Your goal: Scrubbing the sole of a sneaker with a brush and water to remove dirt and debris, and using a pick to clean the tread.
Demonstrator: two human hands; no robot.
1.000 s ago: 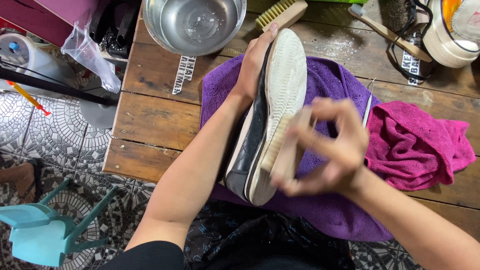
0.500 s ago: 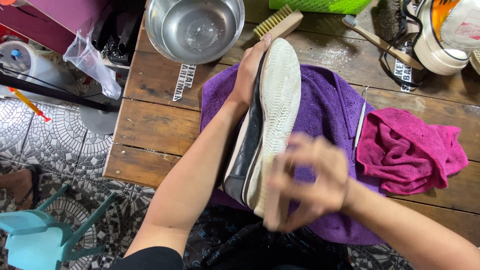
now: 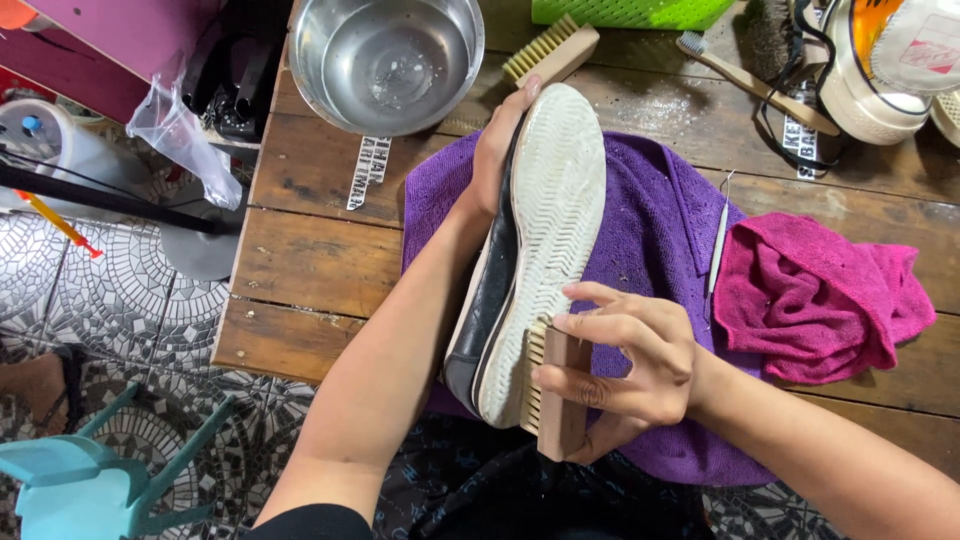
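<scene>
A black shoe with a white sole (image 3: 545, 230) lies sole-up on a purple towel (image 3: 650, 230) over a wooden table (image 3: 310, 260). My left hand (image 3: 497, 150) grips the shoe at its toe end and holds it tilted on its side. My right hand (image 3: 625, 365) is closed around a wooden scrub brush (image 3: 555, 390), whose bristles press against the heel end of the sole.
A steel bowl (image 3: 385, 60) with water stands at the table's back. A second wooden brush (image 3: 553, 52), a long-handled brush (image 3: 750, 85), white shoes (image 3: 880, 70) and a green basket (image 3: 630, 12) lie behind. A pink cloth (image 3: 815, 295) and thin metal pick (image 3: 717, 235) sit at right. A teal stool (image 3: 90, 480) stands on the tiled floor.
My right hand has moved the brush back along the sole's edge toward the heel. The left hand keeps its grip on the toe.
</scene>
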